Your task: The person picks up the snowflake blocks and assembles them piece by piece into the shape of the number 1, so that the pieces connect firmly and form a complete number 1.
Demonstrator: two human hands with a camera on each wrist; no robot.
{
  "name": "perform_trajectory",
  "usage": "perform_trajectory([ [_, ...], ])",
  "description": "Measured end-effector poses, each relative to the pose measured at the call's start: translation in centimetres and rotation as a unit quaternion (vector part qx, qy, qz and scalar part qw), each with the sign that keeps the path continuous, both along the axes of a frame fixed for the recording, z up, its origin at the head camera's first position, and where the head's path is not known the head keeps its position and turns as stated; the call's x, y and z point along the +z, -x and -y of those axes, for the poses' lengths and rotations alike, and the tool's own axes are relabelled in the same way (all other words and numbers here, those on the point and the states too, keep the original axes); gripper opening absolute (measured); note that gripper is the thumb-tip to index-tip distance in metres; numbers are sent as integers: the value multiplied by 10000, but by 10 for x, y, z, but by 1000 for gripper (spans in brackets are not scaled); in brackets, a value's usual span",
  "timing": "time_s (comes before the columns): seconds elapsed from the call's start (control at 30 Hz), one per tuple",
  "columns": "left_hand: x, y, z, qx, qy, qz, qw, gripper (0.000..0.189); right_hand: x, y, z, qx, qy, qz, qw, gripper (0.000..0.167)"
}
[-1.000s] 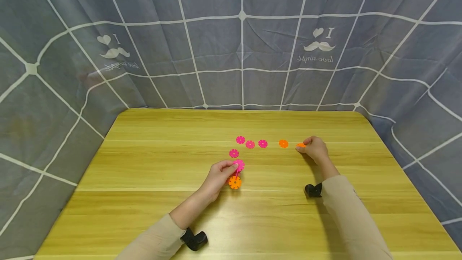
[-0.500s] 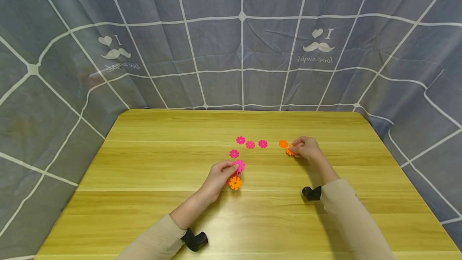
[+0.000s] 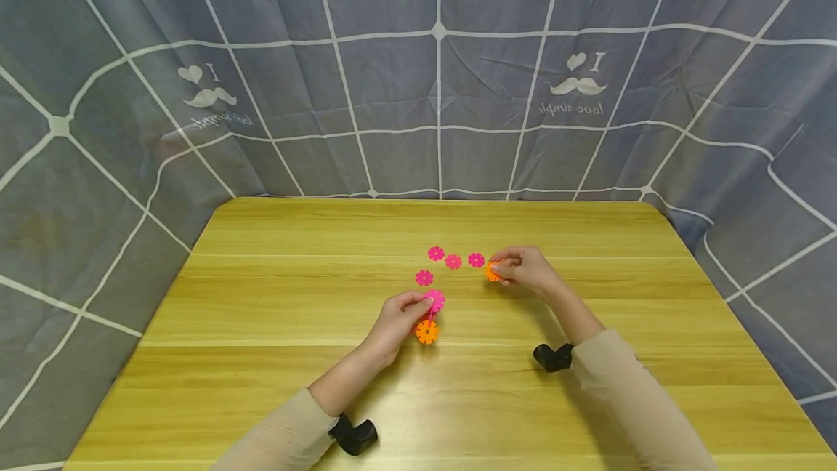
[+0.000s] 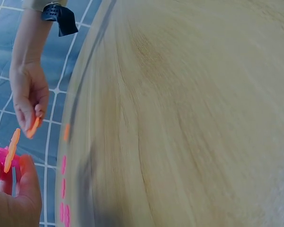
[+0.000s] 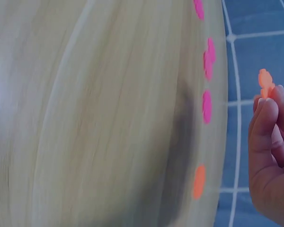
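Observation:
In the head view my left hand (image 3: 394, 322) grips a small cluster of joined notched plastic discs: a pink disc (image 3: 434, 301) at the top and an orange disc (image 3: 427, 332) below. More pink pieces are partly hidden by the fingers. My right hand (image 3: 528, 269) pinches a single orange disc (image 3: 493, 271) between thumb and fingers, raised above the table; the right wrist view shows this orange disc (image 5: 265, 81) edge-on. The two hands are apart, with the right one farther from the body.
Several loose pink discs (image 3: 453, 262) lie on the wooden table (image 3: 294, 275) beyond the left hand. One loose orange disc (image 5: 199, 182) lies there too, hidden behind the right hand in the head view. A grey curtain (image 3: 392, 86) with white lines surrounds the table.
My right hand has picked the orange disc up from the right and carried it left, past the other orange disc. The left hand and its cluster have stayed almost still.

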State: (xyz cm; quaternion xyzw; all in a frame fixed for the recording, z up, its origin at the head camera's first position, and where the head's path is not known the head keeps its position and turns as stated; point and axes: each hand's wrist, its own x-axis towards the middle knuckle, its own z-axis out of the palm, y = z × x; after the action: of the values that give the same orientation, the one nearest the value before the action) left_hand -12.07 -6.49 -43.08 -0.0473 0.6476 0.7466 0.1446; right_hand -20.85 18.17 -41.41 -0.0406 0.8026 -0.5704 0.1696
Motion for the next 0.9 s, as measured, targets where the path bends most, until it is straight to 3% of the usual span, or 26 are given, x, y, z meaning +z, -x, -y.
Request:
perform_trajectory([
  [0.5,2,-3,-3,-152,-64,5,9999,19,8,-17,39,450,710,230,9962,22],
  [0.9,3,-4,-3,-291,-136,0,9995,21,11,-28,55,931,1195,55,9884,17],
])
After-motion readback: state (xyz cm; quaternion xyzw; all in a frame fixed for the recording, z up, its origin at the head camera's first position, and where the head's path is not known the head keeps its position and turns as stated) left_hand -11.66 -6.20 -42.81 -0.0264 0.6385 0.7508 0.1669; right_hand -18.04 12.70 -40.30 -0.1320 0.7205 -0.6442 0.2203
